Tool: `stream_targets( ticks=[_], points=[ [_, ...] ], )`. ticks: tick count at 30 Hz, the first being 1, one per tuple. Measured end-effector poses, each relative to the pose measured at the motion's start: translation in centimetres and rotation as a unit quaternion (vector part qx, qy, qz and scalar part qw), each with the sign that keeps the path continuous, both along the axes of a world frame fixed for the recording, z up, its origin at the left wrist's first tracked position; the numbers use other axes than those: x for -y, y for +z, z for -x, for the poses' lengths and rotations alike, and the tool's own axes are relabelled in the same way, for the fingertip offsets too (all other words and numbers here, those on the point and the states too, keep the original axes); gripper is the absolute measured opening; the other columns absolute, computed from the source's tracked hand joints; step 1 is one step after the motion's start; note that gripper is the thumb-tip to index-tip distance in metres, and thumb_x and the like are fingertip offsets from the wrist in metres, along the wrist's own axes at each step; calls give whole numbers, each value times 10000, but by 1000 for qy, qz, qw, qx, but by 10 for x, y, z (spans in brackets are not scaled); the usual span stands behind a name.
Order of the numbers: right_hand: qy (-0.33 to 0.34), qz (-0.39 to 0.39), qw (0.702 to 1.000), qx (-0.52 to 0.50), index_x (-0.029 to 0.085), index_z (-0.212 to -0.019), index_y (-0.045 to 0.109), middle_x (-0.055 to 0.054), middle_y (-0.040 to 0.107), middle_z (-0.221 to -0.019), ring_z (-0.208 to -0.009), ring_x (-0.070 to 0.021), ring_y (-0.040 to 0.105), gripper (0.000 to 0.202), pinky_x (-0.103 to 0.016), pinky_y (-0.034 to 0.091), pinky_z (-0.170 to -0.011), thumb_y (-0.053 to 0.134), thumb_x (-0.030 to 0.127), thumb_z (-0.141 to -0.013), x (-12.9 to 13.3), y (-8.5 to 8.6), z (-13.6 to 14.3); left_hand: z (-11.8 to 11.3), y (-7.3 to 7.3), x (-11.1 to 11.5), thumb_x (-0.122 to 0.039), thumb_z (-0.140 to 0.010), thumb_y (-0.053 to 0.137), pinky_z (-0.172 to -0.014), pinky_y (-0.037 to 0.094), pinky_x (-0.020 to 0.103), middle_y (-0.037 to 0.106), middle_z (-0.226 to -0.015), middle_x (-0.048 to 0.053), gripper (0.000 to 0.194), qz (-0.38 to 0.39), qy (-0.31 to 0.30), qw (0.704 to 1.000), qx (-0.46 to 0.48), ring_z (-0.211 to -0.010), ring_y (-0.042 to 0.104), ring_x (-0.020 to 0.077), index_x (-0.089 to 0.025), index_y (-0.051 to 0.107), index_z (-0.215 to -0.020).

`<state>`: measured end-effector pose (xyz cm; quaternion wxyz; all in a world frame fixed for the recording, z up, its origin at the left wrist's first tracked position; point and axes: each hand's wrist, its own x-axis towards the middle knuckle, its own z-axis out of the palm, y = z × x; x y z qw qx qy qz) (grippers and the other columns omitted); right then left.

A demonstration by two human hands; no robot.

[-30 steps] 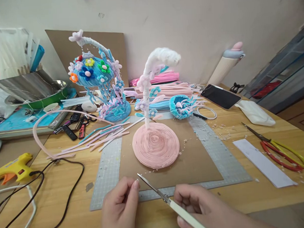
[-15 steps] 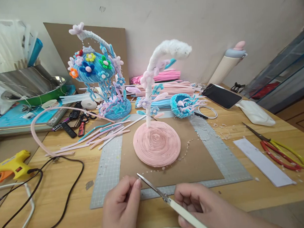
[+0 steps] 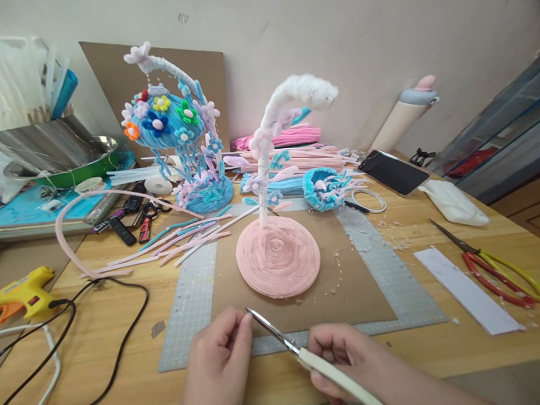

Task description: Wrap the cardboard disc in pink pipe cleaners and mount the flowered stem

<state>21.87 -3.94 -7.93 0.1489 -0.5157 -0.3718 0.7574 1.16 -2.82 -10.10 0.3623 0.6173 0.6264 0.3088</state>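
My right hand [image 3: 346, 359] grips white-handled scissors [image 3: 322, 366], their blades pointing up and left. The blade tips reach the pinched thumb and forefinger of my left hand [image 3: 224, 357]; whatever that pinch holds is too small to make out. Beyond the hands lies a round pink coiled base [image 3: 278, 258] on brown cardboard [image 3: 344, 300]. A white fuzzy stem [image 3: 264, 179] rises upright from it, curving right at the top, with lilac and blue flowers. A thin strand of clear beads [image 3: 338, 268] lies right of the base.
A blue flowered lamp-like piece [image 3: 167, 120] stands back left. Loose fuzzy stems [image 3: 187, 241], a yellow glue gun [image 3: 27, 293] and a black cable [image 3: 141, 313] lie left. To the right are a phone [image 3: 395, 171], red-and-yellow-handled scissors [image 3: 498, 271] and a white strip [image 3: 468, 290].
The bead strand's end no longer runs along the front of the pink base; it now lies shorter at the right. The scissors' handle has shifted slightly right and down.
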Motion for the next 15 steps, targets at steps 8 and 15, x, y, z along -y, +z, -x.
stream_targets(
  ticks=[8,15],
  points=[
    [4,-40,999,-15,196,-747,438,89,476,-576,-448,-36,415,368,-149,324,-438,705,448,-767,3,-5,-21,17,8,-22,-483,-893,472,-568,416,231,598,-620,-22,366,-33,4,997,-71,-610,560,156,-210,650,-727],
    [-2,-73,997,-17,192,-772,461,90,489,-590,-395,-26,452,398,-133,318,-387,718,496,-760,11,-4,-57,23,15,-60,-336,-912,475,-800,465,389,676,-966,105,318,-169,-49,929,-325,-906,620,266,-173,711,-1048]
  ],
)
